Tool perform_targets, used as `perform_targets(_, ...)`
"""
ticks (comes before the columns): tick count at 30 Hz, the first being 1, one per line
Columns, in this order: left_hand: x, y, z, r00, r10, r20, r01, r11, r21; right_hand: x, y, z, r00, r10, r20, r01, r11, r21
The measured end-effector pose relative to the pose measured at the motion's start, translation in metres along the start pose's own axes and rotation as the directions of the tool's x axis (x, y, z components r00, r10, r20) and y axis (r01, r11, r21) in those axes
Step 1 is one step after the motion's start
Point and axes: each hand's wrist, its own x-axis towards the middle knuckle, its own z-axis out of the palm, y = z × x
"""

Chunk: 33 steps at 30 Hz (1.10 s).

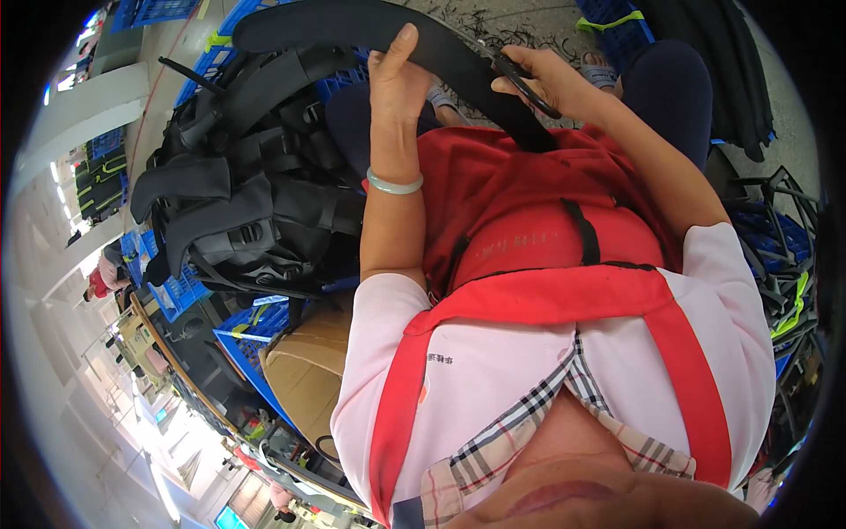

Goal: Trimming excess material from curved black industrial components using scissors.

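Observation:
A long curved black padded strap stretches across the top of the view, its narrow end lying on the red apron over my lap. My left hand is closed on the strap near its middle, thumb up on the surface. In my right hand is a pair of black-handled scissors, held by the handles with the blades pointing up and left along the strap's edge. How far the blades are apart cannot be made out.
A heap of black padded straps with buckles lies on blue crates to my left. Beside it stand a cardboard box and a blue crate. Black offcuts litter the floor. More black pieces and straps lie at right.

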Motion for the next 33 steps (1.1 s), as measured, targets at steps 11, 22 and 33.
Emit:
perform_targets(11, -0.005, -0.011, 0.009, 0.999, -0.047, -0.017, 0.048, 0.996, 0.073, -0.001, -0.007, -0.001, 0.989, -0.121, -0.079, 0.098, 0.965, -0.244)
perform_targets(22, -0.004, -0.013, 0.002, 0.998, -0.054, -0.013, 0.055, 0.998, 0.042, -0.001, 0.000, -0.002, 0.994, -0.102, -0.039, 0.102, 0.995, 0.004)
perform_targets(33, -0.002, -0.001, 0.011, 0.997, 0.068, 0.037, -0.071, 0.993, 0.099, 0.003, -0.015, -0.004, 0.990, -0.119, -0.081, 0.088, 0.947, -0.310)
